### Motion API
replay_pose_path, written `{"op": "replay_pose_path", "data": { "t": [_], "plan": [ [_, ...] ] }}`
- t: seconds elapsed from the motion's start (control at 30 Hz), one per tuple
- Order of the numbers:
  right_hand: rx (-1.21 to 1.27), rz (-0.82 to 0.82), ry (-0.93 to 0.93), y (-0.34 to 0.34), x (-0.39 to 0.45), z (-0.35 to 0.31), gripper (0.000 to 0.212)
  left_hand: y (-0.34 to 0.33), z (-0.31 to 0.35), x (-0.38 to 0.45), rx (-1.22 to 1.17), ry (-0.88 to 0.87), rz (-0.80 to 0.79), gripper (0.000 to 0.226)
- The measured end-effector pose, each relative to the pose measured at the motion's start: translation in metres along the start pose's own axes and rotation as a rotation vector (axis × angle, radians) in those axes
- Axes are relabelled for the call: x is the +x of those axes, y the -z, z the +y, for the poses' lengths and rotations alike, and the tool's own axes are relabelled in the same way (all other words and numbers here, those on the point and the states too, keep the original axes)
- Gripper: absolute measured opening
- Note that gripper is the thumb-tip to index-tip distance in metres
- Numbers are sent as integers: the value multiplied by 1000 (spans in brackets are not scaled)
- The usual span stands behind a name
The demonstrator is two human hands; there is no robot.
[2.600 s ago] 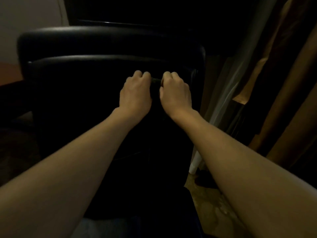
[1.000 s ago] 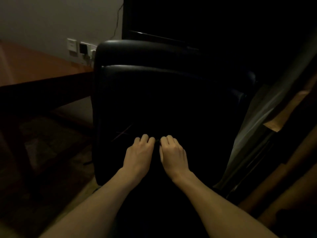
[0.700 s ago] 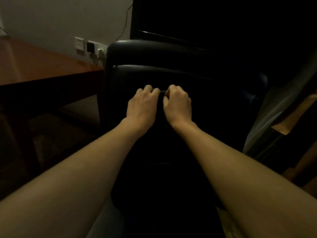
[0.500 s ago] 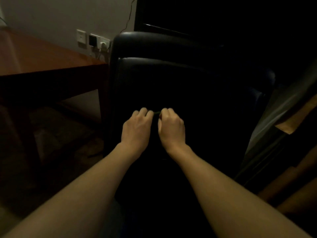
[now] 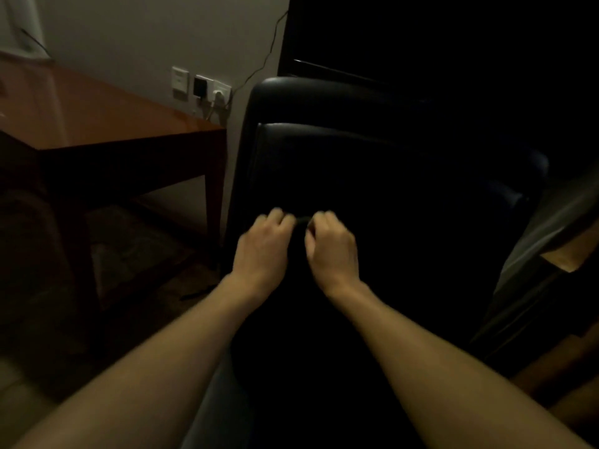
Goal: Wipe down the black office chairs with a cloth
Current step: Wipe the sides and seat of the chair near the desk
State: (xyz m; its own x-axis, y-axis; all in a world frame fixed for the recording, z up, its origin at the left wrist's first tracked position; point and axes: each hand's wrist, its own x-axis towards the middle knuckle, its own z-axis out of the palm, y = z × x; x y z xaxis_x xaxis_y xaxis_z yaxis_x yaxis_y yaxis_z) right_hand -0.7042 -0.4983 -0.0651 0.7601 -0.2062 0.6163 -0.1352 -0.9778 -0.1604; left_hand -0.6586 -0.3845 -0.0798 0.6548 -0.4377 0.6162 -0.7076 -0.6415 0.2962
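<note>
A black leather office chair [image 5: 372,163] faces away from me, its padded back filling the middle of the dim view. My left hand [image 5: 264,251] and my right hand [image 5: 332,249] sit side by side on the lower middle of the chair back, fingers curled. Between them they grip a dark cloth [image 5: 301,220], of which only a thin strip shows between the knuckles. The rest of the cloth is lost against the black leather. Both hands are motion-blurred.
A brown wooden table [image 5: 97,115] stands to the left of the chair, with wall sockets [image 5: 201,87] and a cable behind it. Curtains and wooden furniture [image 5: 557,241] crowd the right side. Patterned floor [image 5: 129,254] shows under the table.
Both hands, still together on the cloth, slid up and down the chair back: low, up near the top, then down to the lower middle. The view shifted slightly left.
</note>
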Motion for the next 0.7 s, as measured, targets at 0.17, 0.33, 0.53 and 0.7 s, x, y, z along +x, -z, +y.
{"op": "replay_pose_path", "data": {
  "t": [0.17,0.33,0.53,0.7],
  "plan": [
    [8,65,-67,21,75,-26,13,42,-21,69,-37,-40,101,21],
    [-23,36,-62,-3,55,-35,16,21,-41,39,-43,-30,134,23],
    [-3,47,4,-49,4,-37,11,-20,-61,-19,-116,69,185,20],
    [-53,149,17,-77,-16,-39,13,-41,-63,-44,-163,138,210,18]
  ]
}}
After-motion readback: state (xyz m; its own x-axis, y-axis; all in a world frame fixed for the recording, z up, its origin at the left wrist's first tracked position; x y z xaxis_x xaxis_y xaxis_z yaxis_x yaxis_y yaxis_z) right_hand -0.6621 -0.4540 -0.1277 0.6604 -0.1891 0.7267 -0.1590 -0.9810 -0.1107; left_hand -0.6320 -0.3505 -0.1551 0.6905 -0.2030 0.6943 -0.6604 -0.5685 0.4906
